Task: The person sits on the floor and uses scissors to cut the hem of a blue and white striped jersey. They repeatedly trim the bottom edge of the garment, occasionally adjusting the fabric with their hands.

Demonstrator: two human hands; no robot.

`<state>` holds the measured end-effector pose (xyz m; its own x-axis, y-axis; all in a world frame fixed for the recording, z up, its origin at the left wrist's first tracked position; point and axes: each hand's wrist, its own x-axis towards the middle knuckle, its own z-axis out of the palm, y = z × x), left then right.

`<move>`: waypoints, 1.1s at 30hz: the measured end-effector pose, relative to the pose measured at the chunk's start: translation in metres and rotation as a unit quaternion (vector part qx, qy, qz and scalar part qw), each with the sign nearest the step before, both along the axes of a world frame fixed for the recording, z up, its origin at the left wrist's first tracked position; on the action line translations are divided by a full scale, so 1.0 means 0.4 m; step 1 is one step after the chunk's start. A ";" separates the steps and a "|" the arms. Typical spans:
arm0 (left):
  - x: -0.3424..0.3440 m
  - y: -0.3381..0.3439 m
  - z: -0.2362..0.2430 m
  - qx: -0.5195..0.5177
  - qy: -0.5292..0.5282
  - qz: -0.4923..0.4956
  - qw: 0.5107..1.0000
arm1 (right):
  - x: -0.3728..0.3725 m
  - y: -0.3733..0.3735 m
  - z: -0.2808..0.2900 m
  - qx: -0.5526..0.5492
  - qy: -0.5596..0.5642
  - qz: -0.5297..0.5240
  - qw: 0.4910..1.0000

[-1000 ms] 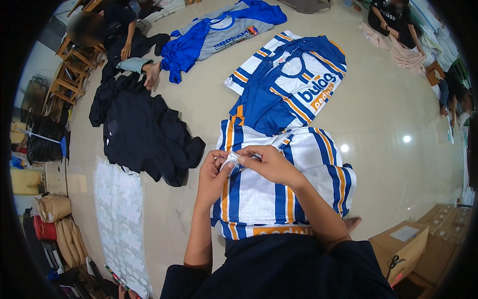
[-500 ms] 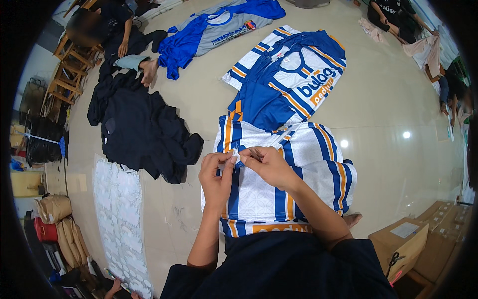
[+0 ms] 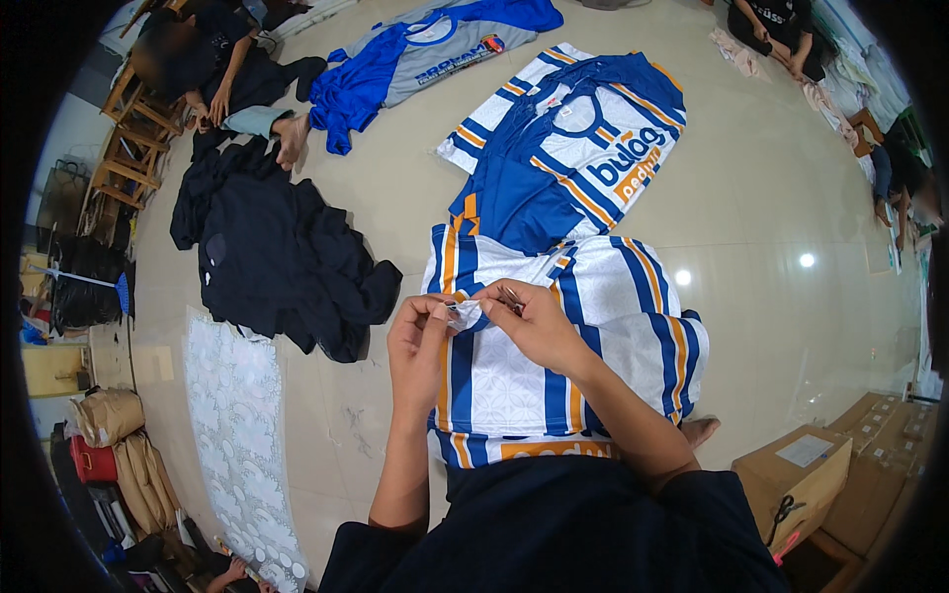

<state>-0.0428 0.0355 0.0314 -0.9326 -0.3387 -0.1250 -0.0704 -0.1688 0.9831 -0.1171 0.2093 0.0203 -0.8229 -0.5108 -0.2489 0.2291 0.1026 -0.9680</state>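
A white jersey with blue and orange stripes (image 3: 504,390) lies across my lap. My left hand (image 3: 415,346) is closed, thumb and finger pinching a small white and blue edge of it. Opposite, my right hand (image 3: 539,331) pinches the same edge between thumb and forefinger, so a short stretch of cloth spans the two. A small metal tool (image 3: 511,298) shows among the right hand's fingers; mostly hidden, its kind is unclear. Just beyond my hands, more striped jerseys (image 3: 568,188) in blue, white and orange lie overlapping on the floor.
Black garments (image 3: 282,252) lie heaped at left, above a white patterned sheet (image 3: 237,425). A blue and grey shirt (image 3: 425,59) is spread farther off. Cardboard boxes (image 3: 791,474) with black-handled scissors (image 3: 784,509) stand at lower right. Other people sit at upper left (image 3: 222,69) and along the right.
My hands have moved slightly apart, the left one leftward, and the pinched edge now stretches between them. At upper left a person's hands have come together; at upper right a person's outstretched arm has drawn in.
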 end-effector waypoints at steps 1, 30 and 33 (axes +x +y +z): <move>0.001 0.000 0.001 0.009 0.000 -0.004 1.000 | 0.000 0.001 -0.001 0.003 -0.001 0.001 1.000; 0.008 0.011 -0.044 0.047 0.022 -0.012 0.999 | 0.041 -0.028 -0.047 -0.022 0.102 -0.007 0.995; 0.008 0.013 -0.046 0.058 0.025 0.000 0.998 | 0.041 -0.030 -0.050 0.000 0.099 -0.017 0.995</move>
